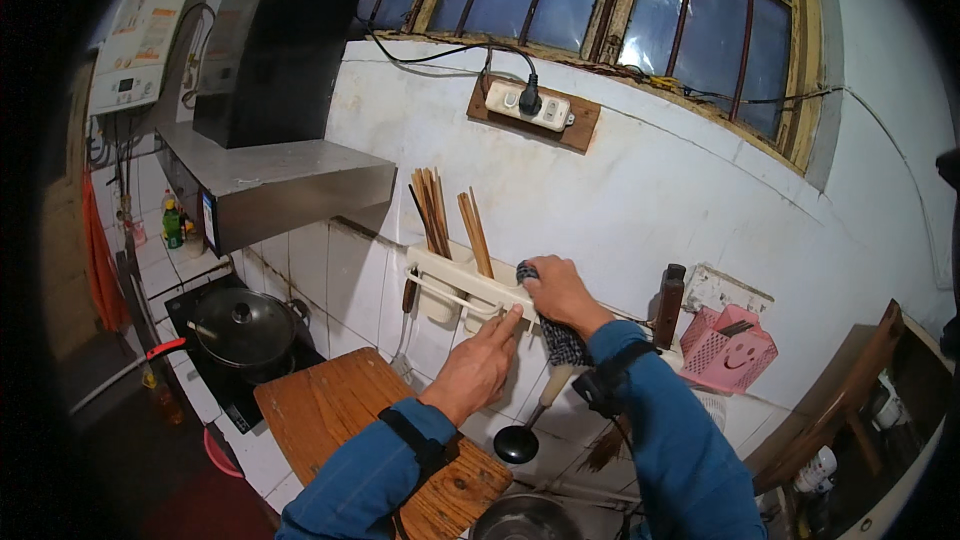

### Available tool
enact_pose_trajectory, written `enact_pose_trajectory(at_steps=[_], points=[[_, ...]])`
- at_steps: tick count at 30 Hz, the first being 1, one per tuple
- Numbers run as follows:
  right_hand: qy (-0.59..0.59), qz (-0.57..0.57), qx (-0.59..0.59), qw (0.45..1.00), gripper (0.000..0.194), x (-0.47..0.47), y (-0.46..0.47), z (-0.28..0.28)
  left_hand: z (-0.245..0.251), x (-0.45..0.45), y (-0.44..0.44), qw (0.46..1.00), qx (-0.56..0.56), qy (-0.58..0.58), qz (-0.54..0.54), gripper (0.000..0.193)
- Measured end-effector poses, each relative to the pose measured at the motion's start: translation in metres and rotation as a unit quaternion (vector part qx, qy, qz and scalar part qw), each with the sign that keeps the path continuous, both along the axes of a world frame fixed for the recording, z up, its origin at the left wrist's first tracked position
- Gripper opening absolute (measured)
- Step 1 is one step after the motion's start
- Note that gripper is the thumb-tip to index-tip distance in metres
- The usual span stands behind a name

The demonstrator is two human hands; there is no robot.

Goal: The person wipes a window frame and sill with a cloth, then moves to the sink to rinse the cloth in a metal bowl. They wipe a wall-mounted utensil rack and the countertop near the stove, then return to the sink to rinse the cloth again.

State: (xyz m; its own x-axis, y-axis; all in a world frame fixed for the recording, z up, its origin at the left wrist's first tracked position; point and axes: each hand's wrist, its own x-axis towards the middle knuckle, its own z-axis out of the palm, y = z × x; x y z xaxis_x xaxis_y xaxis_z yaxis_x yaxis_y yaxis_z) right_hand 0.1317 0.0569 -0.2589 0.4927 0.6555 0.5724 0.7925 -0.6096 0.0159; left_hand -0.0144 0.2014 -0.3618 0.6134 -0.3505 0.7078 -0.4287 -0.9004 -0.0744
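Observation:
A cream plastic utensil rack is fixed to the tiled wall, with wooden chopsticks standing in its cups. My right hand is at the rack's right end, holding a dark checked cloth that wraps over the rack's top edge and hangs below. My left hand reaches up from below, one fingertip touching the rack's front face; its other fingers are partly hidden. Beneath the cloth hangs a black ladle with a pale handle. A dark-handled spatula hangs at the rack's left end.
A wooden board stands below my left arm. To the left, a lidded pan sits on a black cooktop under a range hood. A pink basket and a brown-handled tool are to the right. Above is a power strip.

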Motion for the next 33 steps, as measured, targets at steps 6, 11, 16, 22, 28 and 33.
enact_pose_trajectory(at_steps=[6, 11, 16, 22, 28, 33], points=[[-0.022, 0.009, -0.06, 0.998, 0.028, -0.013, -0.026, 0.013, -0.001, -0.001, 0.006, 1.0, -0.02, 0.0, -0.014, 0.041], [0.067, -0.133, -0.212, 0.966, 0.026, -0.055, -0.094, 0.052, 0.0, -0.001, 0.003, 0.999, -0.043, 0.004, -0.022, 0.036], [-0.039, -0.017, 0.068, 0.997, 0.024, -0.057, -0.067, 0.031, 0.001, -0.003, 0.001, 0.998, -0.047, 0.007, -0.031, 0.042], [-0.058, 0.097, 0.049, 0.992, 0.02, -0.059, -0.016, -0.013, -0.002, -0.001, 0.005, 0.996, -0.072, 0.013, -0.054, 0.045], [-0.116, -0.008, -0.104, 0.988, 0.014, -0.083, -0.081, 0.015, -0.005, 0.004, 0.007, 0.997, -0.047, -0.029, -0.047, 0.039], [-0.141, -0.086, -0.05, 0.985, 0.017, -0.055, -0.088, 0.033, -0.007, 0.006, 0.005, 0.997, -0.057, -0.015, -0.051, 0.043]])
